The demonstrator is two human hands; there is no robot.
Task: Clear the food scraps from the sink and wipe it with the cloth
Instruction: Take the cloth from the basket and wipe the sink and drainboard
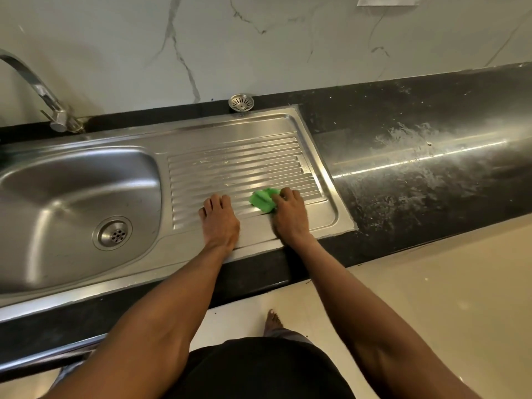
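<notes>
Steel drainboard [244,156]; right hand [290,217] fingers clutching green cloth [262,200], left hand [220,220] flat.

Ribbed drainboard [244,168]: far half open, with only small pale flecks on the ribs. Near edge occupied by the left hand [220,223], lying flat, and the right hand [289,218], gripping a green cloth [263,200]. Basin [77,197] at left open down to the drain [112,233]. Tap [37,90] overhangs its far-left corner. Loose strainer [241,102] sits on the back ledge against the wall. Dark countertop [431,156] at right is unobstructed.
</notes>
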